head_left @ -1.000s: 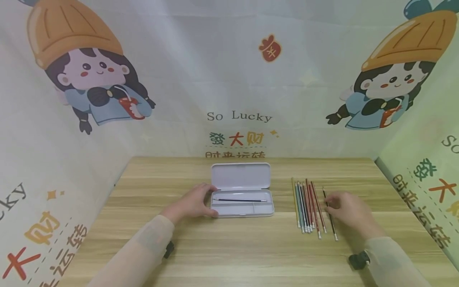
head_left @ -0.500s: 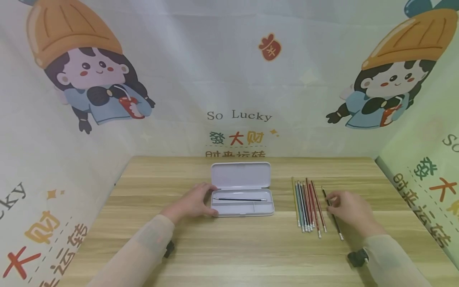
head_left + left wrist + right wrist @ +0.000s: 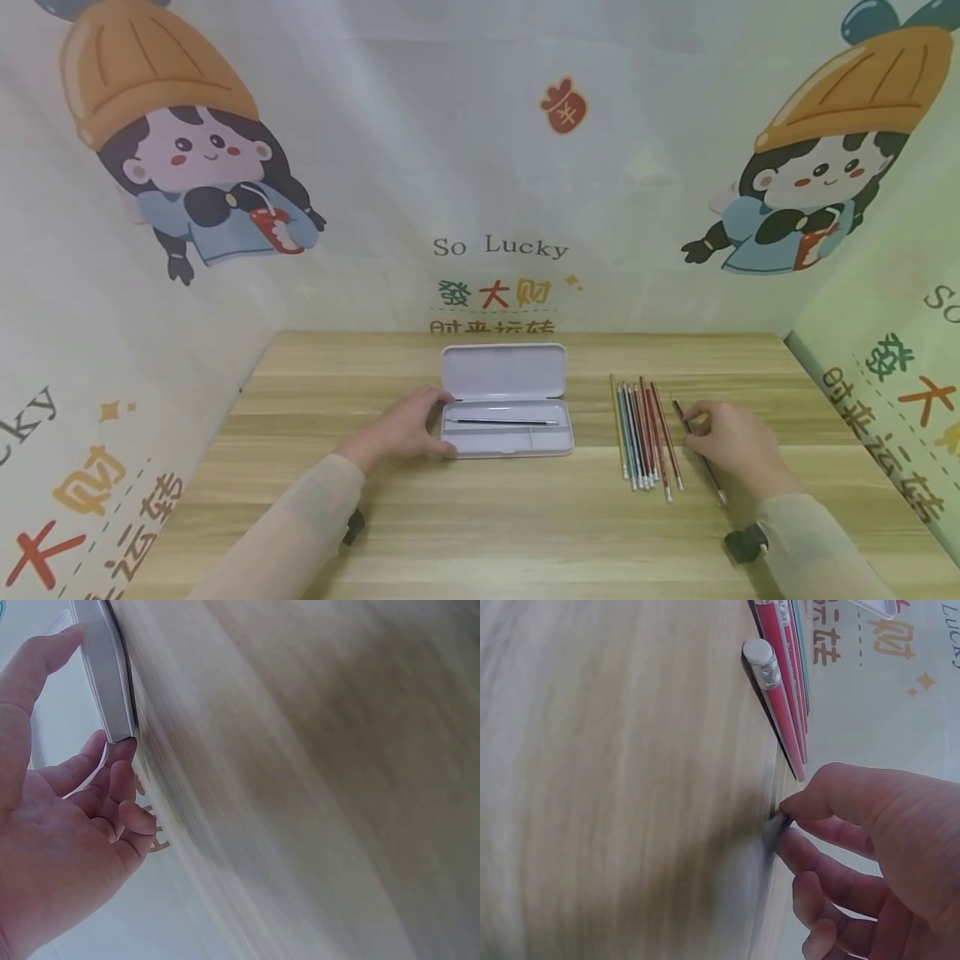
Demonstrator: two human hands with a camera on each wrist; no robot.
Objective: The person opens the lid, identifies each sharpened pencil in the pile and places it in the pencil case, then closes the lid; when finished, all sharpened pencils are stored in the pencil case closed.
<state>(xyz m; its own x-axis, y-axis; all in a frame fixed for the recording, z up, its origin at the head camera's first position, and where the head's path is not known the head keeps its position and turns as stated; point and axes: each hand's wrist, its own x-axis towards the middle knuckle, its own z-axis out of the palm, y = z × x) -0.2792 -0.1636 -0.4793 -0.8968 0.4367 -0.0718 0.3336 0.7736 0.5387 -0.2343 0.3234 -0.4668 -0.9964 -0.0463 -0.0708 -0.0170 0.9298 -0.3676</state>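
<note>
An open white pencil case (image 3: pixel 502 372) stands in the middle of the table with its lid tipped back. One dark pencil (image 3: pixel 498 422) lies in its long rear compartment. My left hand (image 3: pixel 401 425) holds the case's left end, thumb on the front corner and fingers at the back. In the left wrist view, the fingers touch the case's edge (image 3: pixel 112 682). To the right, my right hand (image 3: pixel 731 440) pinches a black pencil (image 3: pixel 710 476) between thumb and index finger. That pencil slants low over the table, its white eraser end toward me; it is blurred in the right wrist view.
Between the case and my right hand lies a row of several pencils (image 3: pixel 643 433), red, dark, teal and yellow, eraser ends toward me. The wooden table (image 3: pixel 525 533) meets a printed cloth backdrop (image 3: pixel 480 167) at the back and sides.
The black pencil's eraser end has swung to the right, so the pencil slants more and sits farther from the row. My left hand and the case have stayed put.
</note>
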